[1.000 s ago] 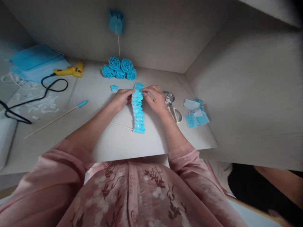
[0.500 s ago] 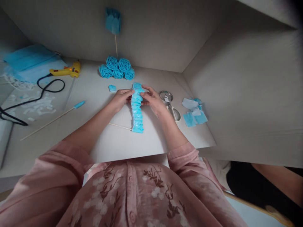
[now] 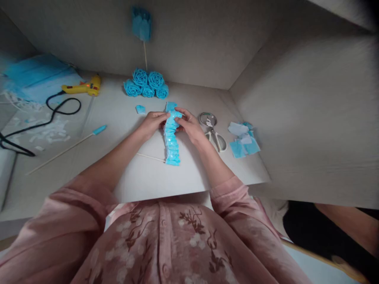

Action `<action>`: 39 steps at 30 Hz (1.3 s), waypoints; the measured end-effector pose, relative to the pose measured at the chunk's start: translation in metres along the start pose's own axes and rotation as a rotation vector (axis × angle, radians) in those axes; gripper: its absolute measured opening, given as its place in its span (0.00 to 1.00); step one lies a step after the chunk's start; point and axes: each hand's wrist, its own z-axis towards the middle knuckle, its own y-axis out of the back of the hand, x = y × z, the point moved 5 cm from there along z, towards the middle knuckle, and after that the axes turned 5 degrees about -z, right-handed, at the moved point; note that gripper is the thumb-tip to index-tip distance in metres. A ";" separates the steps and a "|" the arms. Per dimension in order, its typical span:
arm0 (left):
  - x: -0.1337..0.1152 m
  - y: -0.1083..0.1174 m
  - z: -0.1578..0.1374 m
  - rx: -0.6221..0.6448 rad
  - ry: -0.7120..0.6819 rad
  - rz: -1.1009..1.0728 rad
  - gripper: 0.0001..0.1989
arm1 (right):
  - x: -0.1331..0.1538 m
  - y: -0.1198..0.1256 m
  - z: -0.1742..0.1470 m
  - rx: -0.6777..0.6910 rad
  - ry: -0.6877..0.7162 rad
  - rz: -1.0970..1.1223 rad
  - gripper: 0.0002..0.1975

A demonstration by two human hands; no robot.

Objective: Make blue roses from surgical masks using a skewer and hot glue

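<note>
A pleated strip of light-blue mask-like fabric (image 3: 171,136) stretches toward me across the pale work surface. My left hand (image 3: 154,123) pinches its left edge near the far end, thumb on top. On the opposite edge, my right hand (image 3: 189,124) grips the folds between thumb and fingers; some fingertips are hidden behind the fabric. At the strip's near end lies a thin wooden stick (image 3: 151,157), pointing left. Just beyond my left hand is a small blue scrap (image 3: 140,109).
Scissors (image 3: 216,140) and a roll of tape or wire (image 3: 207,118) lie right, before cut pieces (image 3: 244,142). Rolled blue flowers (image 3: 148,85) are stacked behind. A yellow glue gun (image 3: 83,87), blue masks (image 3: 41,77) and a blue-tipped stick (image 3: 69,150) lie left.
My hands stay at the strip's far end, and the folds there have shifted slightly. My right hand has turned a little, with its fingertips moved left over the fabric.
</note>
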 end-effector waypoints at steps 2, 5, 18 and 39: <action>0.000 -0.001 0.000 0.011 -0.007 0.011 0.14 | -0.001 -0.002 0.000 -0.033 0.025 -0.024 0.30; -0.002 -0.002 -0.001 0.019 -0.019 0.012 0.15 | -0.002 -0.002 -0.001 -0.082 0.029 -0.069 0.30; 0.000 0.004 0.001 -0.030 -0.032 -0.036 0.14 | 0.017 0.021 -0.002 -0.079 -0.021 -0.134 0.27; -0.012 0.003 -0.001 -0.055 -0.030 0.008 0.14 | 0.026 0.027 0.000 -0.132 0.216 -0.554 0.21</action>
